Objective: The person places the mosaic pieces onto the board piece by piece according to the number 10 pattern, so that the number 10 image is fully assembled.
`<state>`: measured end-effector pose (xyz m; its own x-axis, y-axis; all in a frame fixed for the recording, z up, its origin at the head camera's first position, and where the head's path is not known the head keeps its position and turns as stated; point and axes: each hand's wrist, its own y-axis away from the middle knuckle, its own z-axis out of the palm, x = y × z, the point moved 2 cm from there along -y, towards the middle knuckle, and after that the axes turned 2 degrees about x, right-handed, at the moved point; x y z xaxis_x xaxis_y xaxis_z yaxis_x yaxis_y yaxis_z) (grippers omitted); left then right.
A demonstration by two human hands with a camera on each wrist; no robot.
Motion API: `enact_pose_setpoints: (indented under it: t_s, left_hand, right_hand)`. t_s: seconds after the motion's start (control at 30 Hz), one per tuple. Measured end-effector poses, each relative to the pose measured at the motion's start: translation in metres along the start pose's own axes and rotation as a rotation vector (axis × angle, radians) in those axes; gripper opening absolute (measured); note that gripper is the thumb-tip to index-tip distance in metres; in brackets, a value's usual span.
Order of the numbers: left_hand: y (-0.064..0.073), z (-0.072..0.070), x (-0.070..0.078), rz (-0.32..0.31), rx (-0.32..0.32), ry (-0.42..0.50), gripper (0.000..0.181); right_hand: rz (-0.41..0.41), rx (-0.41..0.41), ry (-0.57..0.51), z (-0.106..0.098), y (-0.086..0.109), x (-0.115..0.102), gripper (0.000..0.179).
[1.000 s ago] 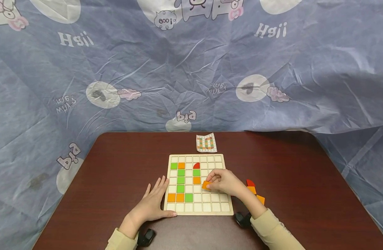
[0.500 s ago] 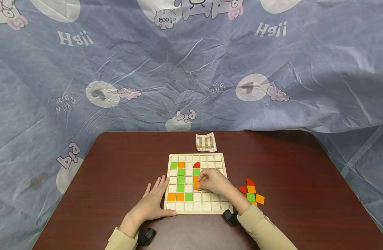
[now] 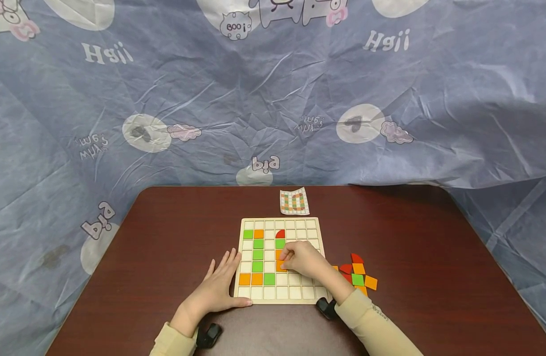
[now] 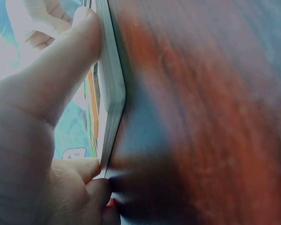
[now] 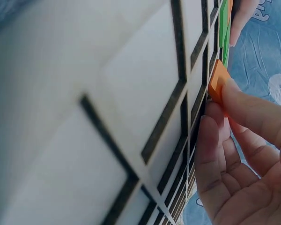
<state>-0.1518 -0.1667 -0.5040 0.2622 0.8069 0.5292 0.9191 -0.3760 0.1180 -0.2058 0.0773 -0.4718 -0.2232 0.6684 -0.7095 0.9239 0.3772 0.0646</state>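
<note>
In the head view a pale wooden grid board point(image 3: 299, 300) lies on the table, with green, orange and red tiles in some of its squares. My right hand point(image 3: 301, 258) pinches an orange square tile point(image 5: 218, 83) between thumb and fingers. It is over the square just below another orange tile, tilted against the grid in the right wrist view. My left hand point(image 3: 215, 289) rests at the board's lower left corner, fingers spread straight along the left edge. Its thumb point(image 4: 84, 33) lies on the front edge.
Right of the board lie loose tiles: red quarter-rounds point(image 3: 356, 258), a green square point(image 3: 357, 280) and several orange squares point(image 3: 371, 283); my right forearm partly covers them. A small printed pattern card point(image 3: 294, 201) lies behind the board. Patterned blue cloth point(image 3: 273, 99) hangs beyond the dark table point(image 3: 166, 222).
My right hand has moved left across the board with the orange tile, down to the square under the other orange one. More loose tiles show beside the forearm. My left hand stays put.
</note>
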Motion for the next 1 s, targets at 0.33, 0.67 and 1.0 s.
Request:
enact_pose_setpoints:
  t_s: [0.33, 0.67, 1.0]
  left_hand:
    - [0.000, 0.000, -0.001, 0.000, -0.002, -0.005, 0.119]
    - [0.000, 0.001, -0.002, 0.003, -0.006, 0.002, 0.119]
    - [0.000, 0.000, -0.001, 0.008, -0.009, 0.000, 0.118]
  right_hand:
    - [-0.029, 0.023, 0.045, 0.002, 0.000, -0.003, 0.013]
    - [-0.044, 0.054, 0.087, 0.004, 0.003, -0.004, 0.015]
    - [0.032, 0.024, -0.005, -0.013, 0.007, 0.003, 0.004]
